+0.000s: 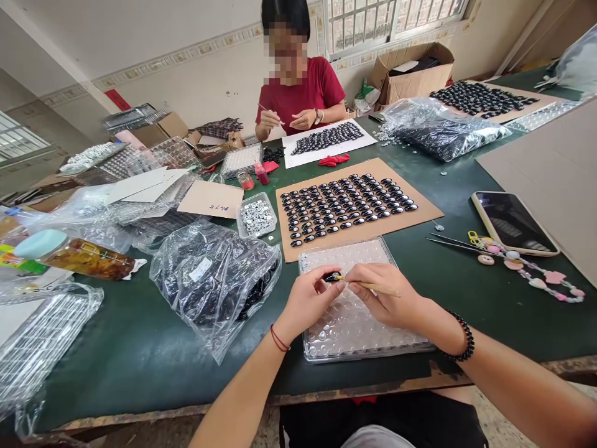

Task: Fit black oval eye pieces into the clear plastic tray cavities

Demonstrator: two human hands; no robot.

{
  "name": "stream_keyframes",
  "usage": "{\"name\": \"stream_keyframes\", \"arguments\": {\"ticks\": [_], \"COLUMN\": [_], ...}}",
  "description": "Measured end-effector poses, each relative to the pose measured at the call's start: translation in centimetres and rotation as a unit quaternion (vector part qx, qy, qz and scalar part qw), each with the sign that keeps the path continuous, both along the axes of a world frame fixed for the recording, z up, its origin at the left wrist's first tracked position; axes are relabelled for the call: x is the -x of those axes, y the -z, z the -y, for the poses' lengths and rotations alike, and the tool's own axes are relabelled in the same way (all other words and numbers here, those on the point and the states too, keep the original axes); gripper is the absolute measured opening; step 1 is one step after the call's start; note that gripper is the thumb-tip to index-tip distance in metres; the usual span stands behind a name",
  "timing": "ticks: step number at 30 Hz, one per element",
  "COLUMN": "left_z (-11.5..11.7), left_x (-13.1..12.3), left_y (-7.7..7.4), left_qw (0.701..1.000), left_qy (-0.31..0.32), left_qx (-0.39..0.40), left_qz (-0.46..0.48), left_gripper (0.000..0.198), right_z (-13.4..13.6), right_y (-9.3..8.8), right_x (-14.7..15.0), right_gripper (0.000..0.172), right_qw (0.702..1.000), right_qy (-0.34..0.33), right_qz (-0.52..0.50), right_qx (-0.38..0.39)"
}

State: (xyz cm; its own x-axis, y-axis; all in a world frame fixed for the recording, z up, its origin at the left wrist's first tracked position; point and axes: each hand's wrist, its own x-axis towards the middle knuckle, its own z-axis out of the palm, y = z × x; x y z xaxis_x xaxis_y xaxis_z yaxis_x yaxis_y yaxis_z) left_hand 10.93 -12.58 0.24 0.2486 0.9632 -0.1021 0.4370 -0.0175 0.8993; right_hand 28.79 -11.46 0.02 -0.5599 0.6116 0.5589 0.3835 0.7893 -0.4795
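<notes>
The left hand [310, 298] pinches a small black piece [332, 277] between its fingertips. The right hand [380, 295] is closed around a thin stick [373, 287], whose tip touches that piece. Both hover over the near half of a clear tray [347, 252]. Just left of the tray slumps a crumpled plastic bag [209, 280]. Just behind the tray lies a cardboard sheet [422, 214] covered in rows of black pieces, with a small tub [255, 216] at its left. Right of the tray the green table [448, 292] is bare as far as a phone [513, 223] and a bead string [532, 274]. The tray's near rim sits close to the table's worn edge. Far behind the tray, another person [298, 93] works.
</notes>
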Motion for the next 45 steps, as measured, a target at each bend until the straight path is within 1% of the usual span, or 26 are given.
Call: {"name": "stream_keyframes", "arguments": {"ticks": [5,8,10,13,16,18,20,21,23,25,26,27,28,30,32,34,37,40,45], "left_z": [0.0,-0.1,-0.1,0.0,0.2,0.3,0.4,0.5,0.5,0.4,0.4,0.3,0.3,0.3,0.5,0.6,0.7,0.8,0.9], "left_x": [0.1,0.0,-0.1,-0.2,-0.4,-0.5,-0.5,-0.5,-0.6,-0.5,-0.5,-0.4,-0.4,-0.4,-0.4,-0.5,-0.5,-0.5,-0.5], "left_y": [-0.1,0.0,0.1,0.3,0.4,0.4,0.4,0.4,0.4,0.4,0.4,0.3,0.3,0.1,-0.1,-0.3,-0.3,0.0,0.3], "left_qw": [0.999,0.998,0.999,0.999,0.996,0.995,0.995,0.995,0.994,0.993,0.993,0.994,0.996,0.998,0.999,0.999,0.999,0.999,0.998], "left_qy": [-0.006,-0.017,-0.029,-0.043,-0.052,-0.058,-0.058,-0.057,-0.062,-0.080,-0.084,-0.082,-0.074,-0.048,-0.029,-0.014,-0.001,0.008,0.007], "left_qx": [0.032,0.032,0.015,-0.026,-0.065,-0.082,-0.085,-0.083,-0.082,-0.080,-0.073,-0.063,-0.052,-0.034,-0.029,-0.029,-0.035,-0.041,-0.040], "left_qz": [0.026,0.043,0.035,-0.002,-0.011,0.000,0.013,0.019,0.026,0.029,0.028,0.025,0.022,0.017,0.018,0.015,0.005,0.017,0.054], "left_gripper": [0.036,0.032,0.031,0.027,0.023,0.022,0.021,0.021,0.021,0.022,0.022,0.023,0.024,0.025,0.027,0.029,0.030,0.032,0.032], "right_z": [0.1,0.3,0.4,0.5,0.5,0.4,0.3,0.3,0.2,0.1,0.0,0.0,-0.1,-0.2,-0.3,-0.3,-0.5,-0.6,-0.6], "right_y": [0.4,0.5,0.5,0.4,0.4,0.4,0.4,0.3,0.2,0.1,0.1,0.0,0.0,0.1,0.2,0.3,0.4,0.6,0.7], "right_x": [0.0,0.1,0.2,0.3,0.3,0.2,0.1,0.0,-0.1,0.0,0.0,0.0,0.1,0.2,0.3,0.4,0.6,0.7,0.7], "right_gripper": [0.018,0.018,0.018,0.018,0.019,0.021,0.023,0.025,0.032,0.038,0.040,0.041,0.041,0.040,0.033,0.024,0.015,0.014,0.011], "right_qw": [0.999,0.998,0.997,0.995,0.997,0.997,0.981,0.963,0.912,0.866,0.855,0.855,0.863,0.891,0.917,0.934,0.945,0.950,0.951], "right_qy": [0.005,0.005,0.008,0.002,-0.020,-0.030,-0.031,-0.036,-0.064,-0.094,-0.101,-0.097,-0.083,-0.039,0.007,0.031,0.048,0.057,0.041], "right_qz": [0.032,0.056,0.073,0.096,0.072,0.012,-0.075,-0.119,-0.192,-0.234,-0.244,-0.246,-0.238,-0.200,-0.150,-0.110,-0.078,-0.064,-0.074], "right_qx": [0.007,-0.006,-0.016,-0.015,0.009,0.069,0.173,0.237,0.358,0.431,0.446,0.447,0.438,0.406,0.368,0.337,0.313,0.300,0.296]}}
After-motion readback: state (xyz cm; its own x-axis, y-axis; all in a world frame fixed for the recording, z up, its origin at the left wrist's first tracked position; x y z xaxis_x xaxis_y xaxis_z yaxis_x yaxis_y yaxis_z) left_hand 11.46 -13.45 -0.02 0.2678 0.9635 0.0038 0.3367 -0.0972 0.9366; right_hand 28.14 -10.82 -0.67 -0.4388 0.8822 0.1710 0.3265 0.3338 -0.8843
